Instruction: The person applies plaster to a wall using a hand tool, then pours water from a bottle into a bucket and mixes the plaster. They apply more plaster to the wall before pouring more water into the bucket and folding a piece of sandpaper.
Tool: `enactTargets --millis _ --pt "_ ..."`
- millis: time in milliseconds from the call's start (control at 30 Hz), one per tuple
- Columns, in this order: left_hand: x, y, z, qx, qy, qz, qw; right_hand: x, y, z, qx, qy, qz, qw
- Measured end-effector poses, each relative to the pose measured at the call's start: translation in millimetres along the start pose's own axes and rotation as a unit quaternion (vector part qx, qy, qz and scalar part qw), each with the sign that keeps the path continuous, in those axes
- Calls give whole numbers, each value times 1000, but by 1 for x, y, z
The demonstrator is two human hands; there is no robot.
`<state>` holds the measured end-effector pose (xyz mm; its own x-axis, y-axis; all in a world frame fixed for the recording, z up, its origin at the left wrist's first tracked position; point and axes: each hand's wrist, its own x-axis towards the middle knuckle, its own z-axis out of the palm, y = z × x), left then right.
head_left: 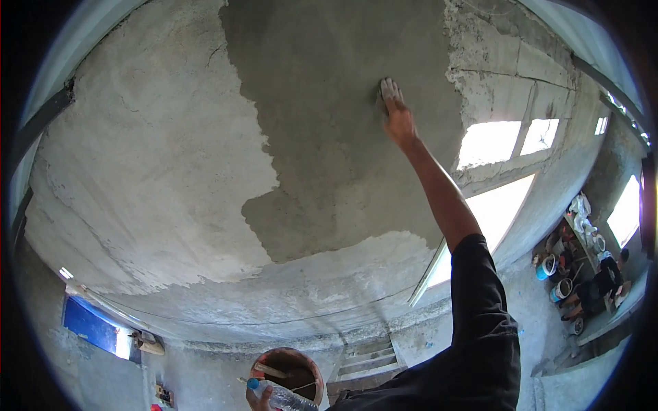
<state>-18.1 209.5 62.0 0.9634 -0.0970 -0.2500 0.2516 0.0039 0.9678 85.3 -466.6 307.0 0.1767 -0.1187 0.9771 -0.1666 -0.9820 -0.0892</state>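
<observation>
Place: a bare room in a building under construction.
Wall: a dark patch of wet plaster spreads down the middle, with paler, rough dry plaster to its left and below it.
Upper right corner of the wall: uncovered grey blocks with visible joints.
Openings: window holes with no glass, bright daylight coming through.
Floor, bottom edge: a mortar-stained round bucket beside raw concrete steps.
Far right edge: a person crouching among small pails and other gear.
Finish: unpainted grey surfaces throughout.
</observation>
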Motion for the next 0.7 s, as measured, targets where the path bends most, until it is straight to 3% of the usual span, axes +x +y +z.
enactTargets --millis 33,167,233,367,400,467,567,633,667,700 --pt "1 3 0 96 1 33 995 -16 -2 2 1 -32 12 999" --pt "10 -3 1 37 -11 23 999 -78 2 11 13 -126 45 991" --pt "14 -2 3 20 -70 58 996 -106 0 12 13 -148 45 988" --pt "21 -2 4 70 -95 88 989 -127 3 10 -14 -185 45 982" --pt "18 1 10 60 -89 101 989 -119 0 7 -12 -186 47 981" --pt "18 0 12 51 -82 114 989 -83 5 0 -14 -93 77 993" --pt "19 -5 10 38 -95 91 991 -40 12 -5 15 -62 107 992" --pt "18 1 23 -1 -57 90 994 -31 19 1 -19 -15 35 999" --pt "17 3 26 -2 -51 88 995 -43 19 3 -14 -19 34 999" --pt "18 4 28 -5 -64 77 995 -68 16 7 4 -92 62 994"
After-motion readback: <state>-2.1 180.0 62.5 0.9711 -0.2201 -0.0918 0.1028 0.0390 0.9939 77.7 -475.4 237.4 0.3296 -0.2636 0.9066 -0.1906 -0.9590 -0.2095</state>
